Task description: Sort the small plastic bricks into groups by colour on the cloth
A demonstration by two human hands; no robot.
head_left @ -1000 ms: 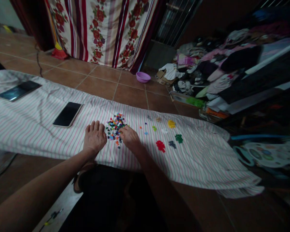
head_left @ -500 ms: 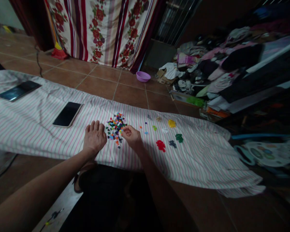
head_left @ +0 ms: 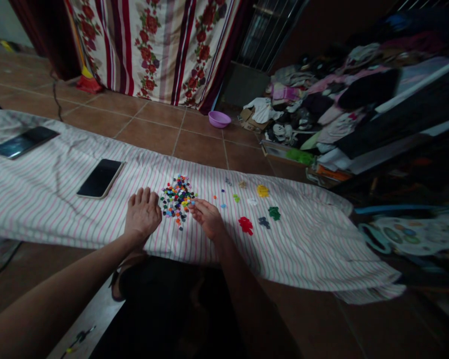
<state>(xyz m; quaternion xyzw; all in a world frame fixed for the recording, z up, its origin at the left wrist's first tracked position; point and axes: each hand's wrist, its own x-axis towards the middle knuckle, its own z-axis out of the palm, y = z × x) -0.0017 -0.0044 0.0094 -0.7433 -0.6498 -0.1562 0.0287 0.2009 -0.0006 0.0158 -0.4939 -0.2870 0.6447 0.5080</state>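
Note:
A heap of small multicoloured bead-like pieces (head_left: 176,197) lies on the striped cloth in front of me. My left hand (head_left: 142,214) rests palm down just left of the heap, fingers stretched out. At the heap's right edge, my right hand (head_left: 207,218) is closed in a pinch, with a small light blue piece (head_left: 193,203) showing at its fingertips. Sorted by colour, small groups spread to the right: red pieces (head_left: 246,225), dark grey pieces (head_left: 264,222), green pieces (head_left: 274,213), yellow pieces (head_left: 262,190), white pieces (head_left: 252,201) and lime pieces (head_left: 236,198). A single blue piece (head_left: 223,206) sits nearer the hand.
Left of my hands, a phone (head_left: 101,178) and a dark tablet-like device (head_left: 24,141) lie on the striped cloth (head_left: 303,254). Beyond it, a purple basin (head_left: 219,119) stands on the tiled floor. Piled clothes (head_left: 322,94) fill the back right.
My right hand has drawn slightly back from the heap, its pinch now showing a light blue piece. The left hand stays flat. The whole view has shifted a little.

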